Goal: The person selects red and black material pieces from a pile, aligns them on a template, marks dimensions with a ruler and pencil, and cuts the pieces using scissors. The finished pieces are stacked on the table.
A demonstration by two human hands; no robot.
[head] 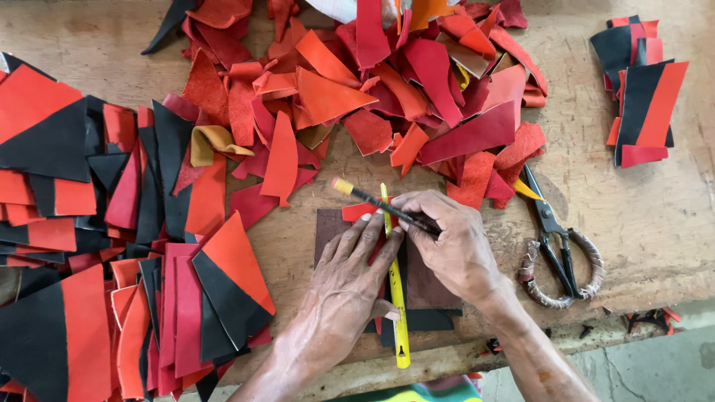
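— Leather everywhere, red and black. What are the hands on?

— The left hand (pixel 350 272) lies flat, fingers spread and pressing down on a yellow ruler (pixel 397 298), gripping nothing. The ruler runs lengthwise toward the near edge of the wooden table (pixel 640 223), across a dark brown leather piece (pixel 328 227) at the middle front.

— And the right?

— The right hand (pixel 454 242) is closed round a dark pencil (pixel 380 205) with a yellow end, its tip against the ruler's edge, just beside the left fingertips. A small red leather scrap (pixel 356 212) sits under the pencil, on the brown piece.

— Anything close by?

— Scissors (pixel 555 249) with cord-wrapped handles lie just right of the right hand, blades pointing away. A loose heap of red and orange scraps (pixel 387 89) fills the far middle of the table. On the left are stacks of cut pieces joined in red and black (pixel 67 223), overlapping. A smaller stack of red-and-black pieces (pixel 640 97) sits at the far right, well apart from the hands
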